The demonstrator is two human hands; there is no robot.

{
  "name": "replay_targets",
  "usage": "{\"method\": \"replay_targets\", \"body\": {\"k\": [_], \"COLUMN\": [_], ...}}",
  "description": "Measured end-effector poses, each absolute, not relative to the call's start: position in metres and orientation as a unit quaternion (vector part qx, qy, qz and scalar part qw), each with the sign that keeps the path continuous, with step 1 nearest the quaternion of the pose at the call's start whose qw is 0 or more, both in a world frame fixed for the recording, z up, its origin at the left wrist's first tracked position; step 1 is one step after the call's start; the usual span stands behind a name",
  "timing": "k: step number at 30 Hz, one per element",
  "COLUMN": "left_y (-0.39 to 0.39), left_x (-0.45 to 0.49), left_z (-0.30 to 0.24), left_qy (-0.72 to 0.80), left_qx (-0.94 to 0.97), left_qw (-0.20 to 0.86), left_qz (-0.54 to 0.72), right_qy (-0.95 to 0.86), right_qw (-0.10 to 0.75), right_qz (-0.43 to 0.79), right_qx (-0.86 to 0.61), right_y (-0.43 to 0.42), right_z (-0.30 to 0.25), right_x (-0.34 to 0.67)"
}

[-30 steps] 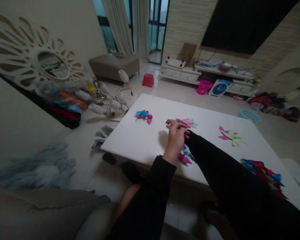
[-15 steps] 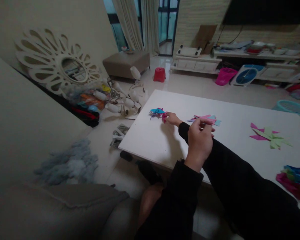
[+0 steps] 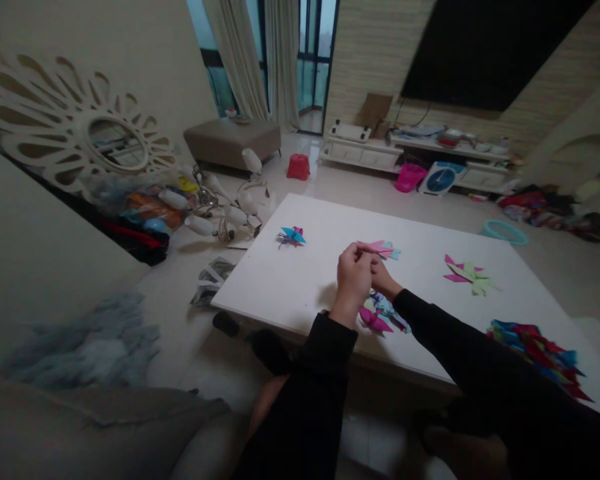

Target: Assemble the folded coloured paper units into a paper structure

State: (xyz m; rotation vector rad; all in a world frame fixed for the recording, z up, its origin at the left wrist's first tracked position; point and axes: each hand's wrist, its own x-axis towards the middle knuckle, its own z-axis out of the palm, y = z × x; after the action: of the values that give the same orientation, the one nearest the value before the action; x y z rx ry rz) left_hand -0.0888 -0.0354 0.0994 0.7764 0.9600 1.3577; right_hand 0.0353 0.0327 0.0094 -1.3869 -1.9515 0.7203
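My left hand (image 3: 355, 272) is closed above the white table (image 3: 300, 287), its thumb and fingertips pinched together. My right hand (image 3: 383, 277) meets it from the right, fingers curled and partly covered by the left hand. Whatever lies between the fingertips is too small or hidden to make out. Just beneath the hands is a pile of folded paper cranes (image 3: 377, 320) in magenta, white and pale tones. Behind them lie pink and light-blue folded papers (image 3: 384, 248). At the table's far left sits a small group with a blue paper crane (image 3: 293, 234) and bits of magenta.
Lime and magenta folded papers (image 3: 473, 275) lie right of centre. A heap of red and blue papers (image 3: 540, 353) is near my right forearm. Beyond the table are a red stool (image 3: 298, 167) and a teal basket (image 3: 504, 232). A chandelier (image 3: 230, 207) rests on the floor at left.
My right hand has drawn back from the far-left group to meet my left hand. The magenta piece at its fingers no longer shows there. The view has turned right.
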Motion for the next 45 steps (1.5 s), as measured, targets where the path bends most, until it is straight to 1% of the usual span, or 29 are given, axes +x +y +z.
{"method": "replay_targets", "body": {"k": [4, 7, 10, 13, 16, 20, 32, 38, 41, 45], "left_y": [-0.039, -0.043, -0.047, -0.051, -0.055, -0.058, -0.064, -0.06, -0.059, -0.059], "left_x": [-0.09, -0.082, -0.069, -0.056, -0.045, -0.032, -0.014, -0.016, -0.017, -0.018], "left_z": [0.1, 0.092, 0.081, 0.07, 0.065, 0.063, 0.061, 0.056, 0.057, 0.058], "left_qy": [0.408, 0.423, 0.426, 0.426, 0.407, 0.374, 0.37, 0.377, 0.381, 0.391], "left_qx": [0.363, 0.403, 0.478, 0.556, 0.604, 0.616, 0.555, 0.522, 0.513, 0.529], "left_qw": [0.603, 0.604, 0.598, 0.577, 0.574, 0.602, 0.673, 0.685, 0.69, 0.67], "left_qz": [0.581, 0.542, 0.482, 0.42, 0.376, 0.343, 0.319, 0.342, 0.341, 0.345], "right_qy": [-0.693, -0.631, -0.585, -0.571, -0.569, -0.56, -0.525, -0.441, -0.422, -0.436], "right_qw": [0.359, 0.429, 0.514, 0.55, 0.557, 0.572, 0.607, 0.639, 0.628, 0.601], "right_qz": [0.267, 0.281, 0.249, 0.241, 0.261, 0.267, 0.328, 0.398, 0.411, 0.429], "right_qx": [-0.565, -0.582, -0.576, -0.559, -0.546, -0.537, -0.498, -0.489, -0.509, -0.514], "right_y": [-0.042, -0.086, -0.109, -0.117, -0.119, -0.123, -0.133, -0.13, -0.128, -0.129], "right_z": [0.031, 0.036, 0.034, 0.032, 0.034, 0.04, 0.056, 0.06, 0.06, 0.059], "right_x": [0.1, 0.13, 0.143, 0.148, 0.152, 0.161, 0.163, 0.163, 0.164, 0.162]}}
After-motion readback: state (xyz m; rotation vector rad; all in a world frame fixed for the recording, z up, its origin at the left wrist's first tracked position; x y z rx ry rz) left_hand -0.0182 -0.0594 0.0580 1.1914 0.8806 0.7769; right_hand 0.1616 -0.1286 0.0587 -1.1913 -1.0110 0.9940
